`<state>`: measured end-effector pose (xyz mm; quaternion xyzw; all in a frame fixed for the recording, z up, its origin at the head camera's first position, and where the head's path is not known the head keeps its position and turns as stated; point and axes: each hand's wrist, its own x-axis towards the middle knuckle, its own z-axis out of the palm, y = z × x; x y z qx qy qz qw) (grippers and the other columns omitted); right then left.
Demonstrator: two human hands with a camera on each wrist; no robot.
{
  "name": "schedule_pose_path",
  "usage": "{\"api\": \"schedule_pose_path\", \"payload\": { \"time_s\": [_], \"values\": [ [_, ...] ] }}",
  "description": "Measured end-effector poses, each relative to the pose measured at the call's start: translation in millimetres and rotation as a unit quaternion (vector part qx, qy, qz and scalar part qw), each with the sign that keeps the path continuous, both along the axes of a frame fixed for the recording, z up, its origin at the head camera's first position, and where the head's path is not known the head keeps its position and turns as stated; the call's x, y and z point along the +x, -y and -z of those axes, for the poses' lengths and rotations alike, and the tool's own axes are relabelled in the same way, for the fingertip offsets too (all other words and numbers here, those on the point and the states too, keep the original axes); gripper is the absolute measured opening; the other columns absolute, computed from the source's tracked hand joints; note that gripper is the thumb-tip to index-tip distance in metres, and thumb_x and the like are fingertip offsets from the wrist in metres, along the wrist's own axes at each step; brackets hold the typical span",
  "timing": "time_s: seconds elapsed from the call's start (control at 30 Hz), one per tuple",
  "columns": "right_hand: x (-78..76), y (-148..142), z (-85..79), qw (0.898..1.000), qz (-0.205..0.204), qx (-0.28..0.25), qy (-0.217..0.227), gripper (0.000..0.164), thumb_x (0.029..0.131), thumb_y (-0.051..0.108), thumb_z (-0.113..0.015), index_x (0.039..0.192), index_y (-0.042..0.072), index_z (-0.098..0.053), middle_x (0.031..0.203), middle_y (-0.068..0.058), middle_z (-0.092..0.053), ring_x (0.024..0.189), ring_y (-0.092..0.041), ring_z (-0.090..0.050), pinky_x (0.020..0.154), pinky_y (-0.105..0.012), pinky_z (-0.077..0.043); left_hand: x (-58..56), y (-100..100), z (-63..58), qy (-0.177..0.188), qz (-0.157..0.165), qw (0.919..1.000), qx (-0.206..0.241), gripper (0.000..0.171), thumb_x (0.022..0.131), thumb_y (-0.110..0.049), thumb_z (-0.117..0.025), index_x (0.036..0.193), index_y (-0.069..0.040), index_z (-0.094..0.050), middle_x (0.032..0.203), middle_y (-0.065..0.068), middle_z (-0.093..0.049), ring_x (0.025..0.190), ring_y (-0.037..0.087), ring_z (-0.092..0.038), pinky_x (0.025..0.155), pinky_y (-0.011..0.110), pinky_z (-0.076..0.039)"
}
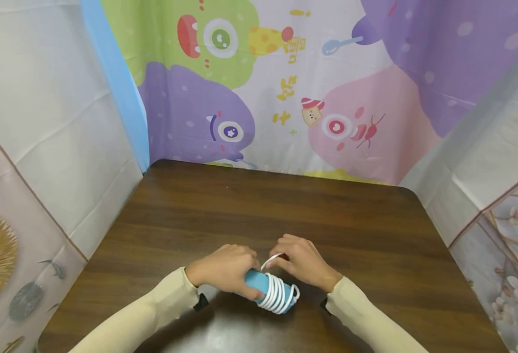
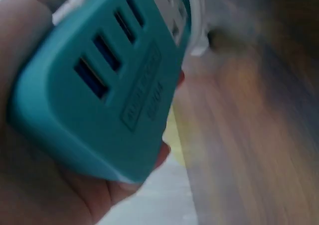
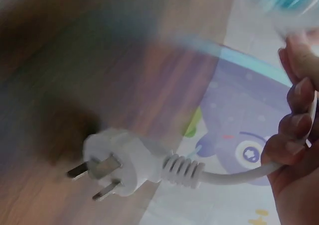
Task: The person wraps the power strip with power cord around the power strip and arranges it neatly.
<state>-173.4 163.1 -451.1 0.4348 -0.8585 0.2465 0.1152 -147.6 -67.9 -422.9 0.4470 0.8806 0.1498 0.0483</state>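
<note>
A teal power strip (image 2: 99, 90) has USB slots and a white socket face, and its white cord (image 1: 275, 294) is wound round it in several loops. My left hand (image 1: 230, 269) grips the strip at its uncoiled end, thumb on the near side and fingers behind. With curled fingers, my right hand (image 1: 300, 260) holds the cord's free stretch just to the right of the strip. From that hand hangs a white three-pin plug (image 3: 122, 163), its metal prongs bare, in the right wrist view. A short piece of cord spans between the two hands in the head view.
Below the hands lies a dark brown wooden table (image 1: 263, 211) with rounded far corners. A cartoon-monster curtain (image 1: 281, 98) hangs along its far edge. Pale cloth panels (image 1: 60, 113) stand at the left and right sides.
</note>
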Motion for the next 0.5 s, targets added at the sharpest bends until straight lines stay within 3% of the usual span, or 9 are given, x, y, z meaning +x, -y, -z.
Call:
{"api": "schedule_pose_path", "payload": {
  "time_s": [0.3,0.5],
  "values": [
    [6.7,11.0,-8.1,1.0,0.023,-0.021,-0.004,0.008,0.09,0.028,-0.068,0.087,0.023,-0.074,0.077,0.018,-0.055,0.068,0.003,-0.045,0.057,-0.017,-0.04,-2.8,-2.8,9.6,-0.008,-0.144,0.9895,0.008,0.043,0.074,-0.062,-0.065,0.084,-0.02,-0.067,0.074,-0.011,-0.053,0.063,0.009,-0.046,0.046,0.025,-0.037],
    [9.2,13.5,-10.4,0.999,0.041,-0.02,-0.009,0.013,0.092,0.024,-0.064,0.094,0.017,-0.075,0.076,0.014,-0.056,0.063,-0.002,-0.045,0.054,-0.018,-0.038,-4.4,-4.4,10.9,-0.043,-0.179,0.9828,0.012,0.05,0.078,-0.062,-0.061,0.095,-0.016,-0.069,0.082,-0.005,-0.058,0.066,0.012,-0.046,0.048,0.026,-0.037]
  ]
}}
